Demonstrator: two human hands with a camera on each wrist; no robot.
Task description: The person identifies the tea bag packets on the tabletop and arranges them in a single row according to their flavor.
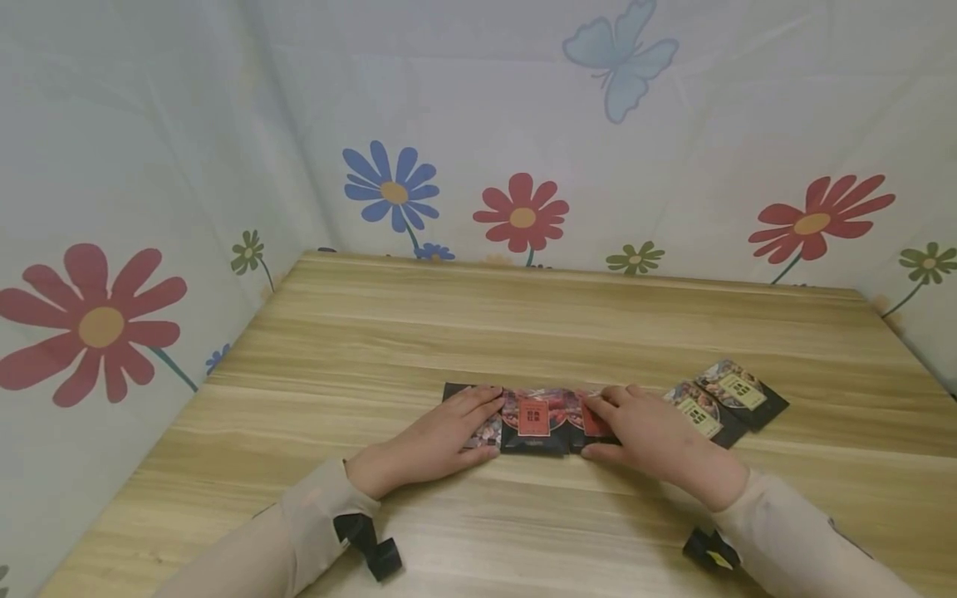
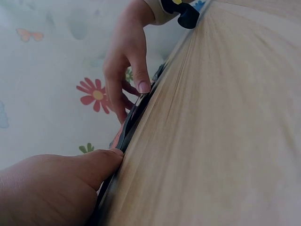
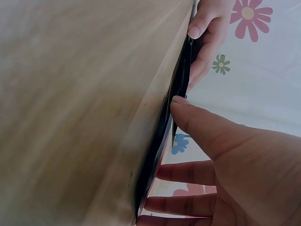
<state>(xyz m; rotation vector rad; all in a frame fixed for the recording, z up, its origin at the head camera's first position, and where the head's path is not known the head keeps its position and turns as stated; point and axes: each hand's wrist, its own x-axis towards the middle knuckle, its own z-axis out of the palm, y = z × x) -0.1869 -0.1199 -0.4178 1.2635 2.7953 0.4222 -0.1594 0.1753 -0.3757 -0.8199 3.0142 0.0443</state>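
Observation:
Several flat dark packets lie in a row on the wooden table. My left hand (image 1: 429,440) rests on the leftmost packet (image 1: 489,433), its fingers stretched over the top and the thumb along the near edge. Beside it, the middle packet (image 1: 534,422) shows a red label and printed food pictures. My right hand (image 1: 658,436) lies over the adjoining red-labelled packet (image 1: 594,419), hiding much of it. In the right wrist view, the straight fingers (image 3: 188,172) touch this packet's face, with the thumb at its near edge.
Right of my right hand are two packets with pale yellow labels, the nearer packet (image 1: 695,413) partly behind the hand and the farther packet (image 1: 743,394) turned at an angle. A flower-printed curtain (image 1: 463,108) borders the table (image 1: 374,316) at the back and left.

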